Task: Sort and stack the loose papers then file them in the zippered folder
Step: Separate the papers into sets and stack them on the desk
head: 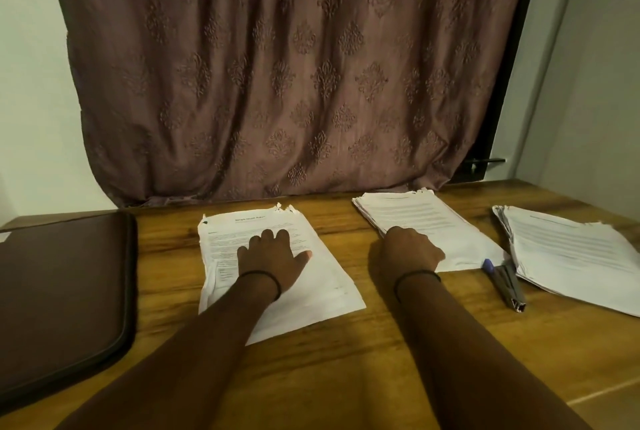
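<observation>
Three stacks of printed white papers lie on the wooden table (346,370). My left hand (273,256) rests flat, fingers spread, on the left paper stack (325,277), which has a torn top corner. The fingers of my right hand (408,249) curl over the near left edge of the middle paper stack (422,215); whether they pinch sheets is hidden. The right paper stack (571,253) lies untouched at the far right. A dark brown zippered folder (59,294) lies closed and flat at the left.
A stapler with a blue tip (505,282) lies between the middle and right stacks. A brown patterned curtain (294,83) hangs behind the table's far edge. Pale walls stand on both sides.
</observation>
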`<state>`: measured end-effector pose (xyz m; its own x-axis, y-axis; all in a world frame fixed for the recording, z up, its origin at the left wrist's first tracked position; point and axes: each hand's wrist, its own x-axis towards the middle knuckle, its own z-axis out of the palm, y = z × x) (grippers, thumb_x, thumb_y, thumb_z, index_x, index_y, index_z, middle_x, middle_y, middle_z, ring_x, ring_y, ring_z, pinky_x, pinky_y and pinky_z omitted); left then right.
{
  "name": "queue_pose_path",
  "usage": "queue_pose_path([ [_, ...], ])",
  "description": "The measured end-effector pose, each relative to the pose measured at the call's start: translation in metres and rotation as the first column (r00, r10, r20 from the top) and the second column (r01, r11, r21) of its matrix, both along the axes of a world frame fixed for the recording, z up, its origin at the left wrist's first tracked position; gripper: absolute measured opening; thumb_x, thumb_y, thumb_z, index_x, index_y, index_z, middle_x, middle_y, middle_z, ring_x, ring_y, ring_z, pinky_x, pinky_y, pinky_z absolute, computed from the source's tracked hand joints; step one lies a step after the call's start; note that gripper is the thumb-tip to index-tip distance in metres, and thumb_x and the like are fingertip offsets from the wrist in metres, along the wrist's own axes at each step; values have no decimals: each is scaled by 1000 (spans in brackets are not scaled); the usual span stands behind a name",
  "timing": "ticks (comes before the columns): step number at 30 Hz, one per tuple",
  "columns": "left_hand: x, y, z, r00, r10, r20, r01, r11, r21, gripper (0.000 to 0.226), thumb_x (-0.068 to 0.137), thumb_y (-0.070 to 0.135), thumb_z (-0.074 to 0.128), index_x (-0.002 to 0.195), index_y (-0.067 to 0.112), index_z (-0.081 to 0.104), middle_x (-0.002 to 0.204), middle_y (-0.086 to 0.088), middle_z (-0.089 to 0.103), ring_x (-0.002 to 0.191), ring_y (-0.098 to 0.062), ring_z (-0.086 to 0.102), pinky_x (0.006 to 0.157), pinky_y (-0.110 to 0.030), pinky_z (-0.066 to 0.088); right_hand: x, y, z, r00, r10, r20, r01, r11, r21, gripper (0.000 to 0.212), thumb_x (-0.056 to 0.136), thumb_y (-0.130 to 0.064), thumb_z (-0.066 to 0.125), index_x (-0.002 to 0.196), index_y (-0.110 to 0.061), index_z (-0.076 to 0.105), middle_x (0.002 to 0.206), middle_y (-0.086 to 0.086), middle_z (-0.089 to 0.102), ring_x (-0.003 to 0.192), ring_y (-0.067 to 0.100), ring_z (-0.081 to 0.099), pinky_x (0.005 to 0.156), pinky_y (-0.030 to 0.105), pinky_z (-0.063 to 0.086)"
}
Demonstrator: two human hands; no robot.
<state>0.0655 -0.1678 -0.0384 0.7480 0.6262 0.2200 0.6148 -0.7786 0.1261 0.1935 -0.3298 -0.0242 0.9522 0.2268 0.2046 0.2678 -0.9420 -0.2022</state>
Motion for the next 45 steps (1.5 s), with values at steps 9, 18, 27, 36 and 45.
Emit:
queue_pose_path([
  [9, 0, -14, 7, 916, -102, 387, 115, 993, -11, 42, 90, 45, 58, 123, 19, 57, 120, -6, 62, 110, -24, 57, 92, -35, 45, -14, -11, 7, 988, 74, 136, -77, 997, 24, 29, 96, -33, 50, 115, -16, 64, 108, 4, 68, 98, 23, 64, 77, 34, 50],
  [18, -2, -19, 26, 674, 256, 693, 515, 509, -689, 39, 84, 45, 68, 108, 14, 64, 97, -9, 71, 87, -22, 67, 82, -34, 54, -49, -15, 15, 916, 260, 306, -301, 949, 91, 28, 95, -33, 56, 120, -21, 57, 108, 4, 70, 92, 24, 67, 81, 36, 55],
  [27, -28, -14, 37, 705, 512, 491, 521, 95, -848, 30, 87, 10, 61, 116, 4, 64, 113, -17, 69, 93, -34, 66, 82, -43, 55, -106, -1, 31, 607, 792, 65, -777, 574, 259, 41, 101, -38, 46, 79, -9, 67, 82, 7, 69, 77, 22, 61, 72, 34, 44],
  [36, -81, -4, 67, 605, 398, 690, 748, 13, -664, 32, 89, -4, 52, 116, 7, 65, 112, -15, 71, 102, -37, 68, 82, -45, 58, -90, -10, 69, 853, 508, 115, -263, 229, 937, 37, 83, -30, 78, 108, -21, 52, 110, -7, 67, 97, 7, 65, 88, 26, 53],
  [45, -107, 1, 129, 404, 206, 891, 835, 314, -451, 28, 85, 6, 67, 113, 10, 68, 109, -5, 73, 102, -21, 69, 94, -33, 53, -104, -11, 101, 731, 634, 254, -267, -77, 961, 33, 85, -14, 75, 116, -6, 68, 109, 6, 74, 99, 24, 72, 85, 37, 59],
])
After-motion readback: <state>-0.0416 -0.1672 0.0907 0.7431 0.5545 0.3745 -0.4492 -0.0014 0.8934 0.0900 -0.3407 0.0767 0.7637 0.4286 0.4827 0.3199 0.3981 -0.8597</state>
